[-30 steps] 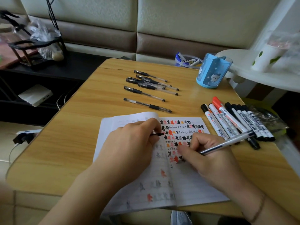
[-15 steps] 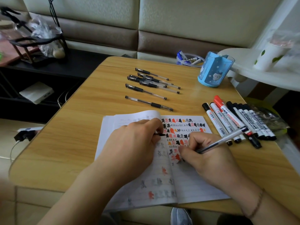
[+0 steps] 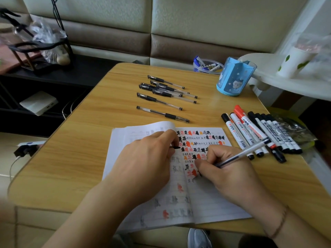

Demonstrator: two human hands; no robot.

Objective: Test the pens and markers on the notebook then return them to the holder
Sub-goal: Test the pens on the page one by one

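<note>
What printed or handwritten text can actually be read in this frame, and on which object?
"WHITEBOARD" on the red-capped white marker, faintly.
Labels on the black-capped white markers: too blurred.
Handwritten characters on the open lined notebook: too small.
Blue cartoon pen holder: pictures only.

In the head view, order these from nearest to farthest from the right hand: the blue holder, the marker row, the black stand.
1. Marker row, just right of the right hand.
2. Blue holder, at the table's far right.
3. Black stand, far left, off the table.
</note>
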